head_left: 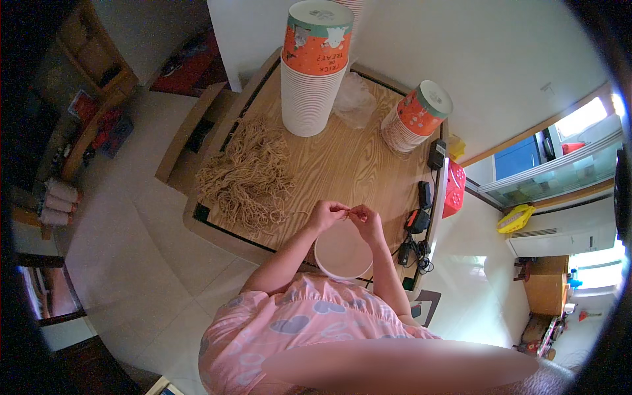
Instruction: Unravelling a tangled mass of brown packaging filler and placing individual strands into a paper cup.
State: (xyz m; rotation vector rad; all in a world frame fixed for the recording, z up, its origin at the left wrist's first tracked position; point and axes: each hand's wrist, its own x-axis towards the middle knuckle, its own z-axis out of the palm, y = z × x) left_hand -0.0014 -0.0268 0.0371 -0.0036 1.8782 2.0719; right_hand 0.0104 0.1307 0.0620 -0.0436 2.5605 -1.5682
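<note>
A white paper bucket (343, 250) sits at the table's near edge, against my body, its open mouth facing up. Over its far rim, the fingertips of my left hand (326, 214) and my right hand (367, 221) meet in a pinch. A thin strand of tan twine runs from the tangled twine pile (245, 174) toward my left hand, which appears closed on it. What lies between the right fingertips is too small to make out. The twine pile covers the table's left side.
On the wood-grain table (329, 164) stand a tall stack of upturned paper buckets (308, 92) and a shorter stack (413, 118), with a clear plastic bag (355, 99) between them. Black adapters and cables (415, 224) line the right edge. A red basket (454, 189) is beyond it.
</note>
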